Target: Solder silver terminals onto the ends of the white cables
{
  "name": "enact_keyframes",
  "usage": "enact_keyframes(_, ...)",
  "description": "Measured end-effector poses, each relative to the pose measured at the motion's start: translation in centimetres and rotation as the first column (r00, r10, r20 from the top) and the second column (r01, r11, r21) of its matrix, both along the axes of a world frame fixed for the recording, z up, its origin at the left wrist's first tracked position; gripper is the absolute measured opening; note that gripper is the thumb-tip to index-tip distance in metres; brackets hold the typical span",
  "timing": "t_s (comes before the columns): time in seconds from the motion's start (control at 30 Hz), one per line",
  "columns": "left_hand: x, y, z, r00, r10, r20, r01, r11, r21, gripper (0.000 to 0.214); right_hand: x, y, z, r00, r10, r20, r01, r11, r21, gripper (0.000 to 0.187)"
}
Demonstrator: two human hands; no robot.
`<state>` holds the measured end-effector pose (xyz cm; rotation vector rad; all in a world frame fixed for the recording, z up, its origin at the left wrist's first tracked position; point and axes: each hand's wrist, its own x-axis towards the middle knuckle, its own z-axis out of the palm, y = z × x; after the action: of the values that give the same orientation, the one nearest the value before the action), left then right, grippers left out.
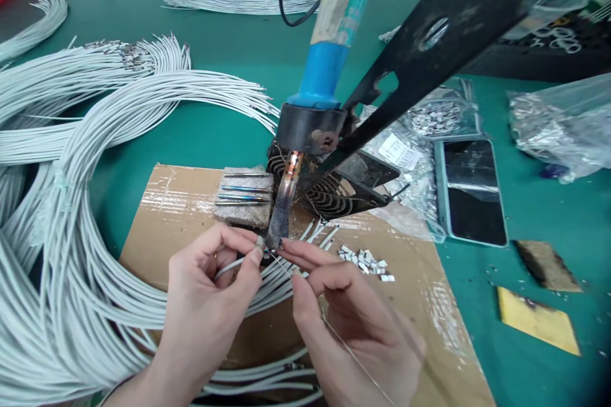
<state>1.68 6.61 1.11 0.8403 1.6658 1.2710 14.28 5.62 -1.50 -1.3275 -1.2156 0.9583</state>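
A white cable (229,268) has its end just under the tip of a blue soldering iron (330,44), over a cardboard sheet (153,229). Of the two hands, the left hand (210,292) pinches this cable between thumb and fingers; the right hand (356,315) grips a thin wire (356,357) angled toward the tip. Small white pieces (365,261) lie right of the cable bundle (119,267), and a phone (471,191) rests farther right on the green tabletop (229,44).
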Motion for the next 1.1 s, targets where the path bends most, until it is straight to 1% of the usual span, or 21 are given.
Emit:
enact_keyframes(0.1, 0.13, 0.05, 0.51, 1.000, 0.019, 0.024, -0.018, 0.999, -0.038, 0.012, 0.05, -0.01, 0.10, 1.000, -0.001, 0.011, 0.001, 1.000, 0.003, 0.021)
enact_keyframes(0.27, 0.16, -0.01, 0.93, 0.999, 0.025, 0.024, -0.024, 0.998, -0.058, 0.011, 0.12, 0.00, 0.23, 1.000, 0.000, 0.013, 0.000, 1.000, -0.002, 0.021)
enact_keyframes(0.43, 0.10, -0.03, 0.86, 0.999, 0.024, 0.029, -0.022, 0.997, -0.070, 0.012, 0.08, -0.04, 0.23, 1.000, -0.003, 0.010, 0.003, 1.000, -0.002, 0.021)
enact_keyframes(0.6, -0.01, -0.05, 0.57, 1.000, 0.018, 0.017, -0.017, 0.999, -0.032, 0.012, 0.06, -0.02, 0.17, 1.000, -0.002, 0.011, 0.002, 1.000, 0.016, 0.021)
enact_keyframes(0.73, -0.02, -0.01, 0.57, 1.000, 0.021, 0.014, -0.021, 0.999, -0.027, 0.011, 0.06, 0.01, 0.18, 1.000, -0.004, 0.007, 0.004, 1.000, 0.019, 0.020)
enact_keyframes(0.93, -0.01, -0.02, 0.79, 1.000, 0.023, 0.019, -0.022, 0.998, -0.064, 0.012, 0.02, -0.06, 0.23, 1.000, 0.011, -0.022, -0.011, 1.000, 0.009, 0.019)
enact_keyframes(1.1, -0.19, 0.09, 0.52, 1.000, 0.014, 0.002, -0.014, 0.999, -0.051, 0.012, 0.11, -0.03, 0.12, 1.000, 0.023, -0.021, -0.023, 1.000, -0.001, 0.019)
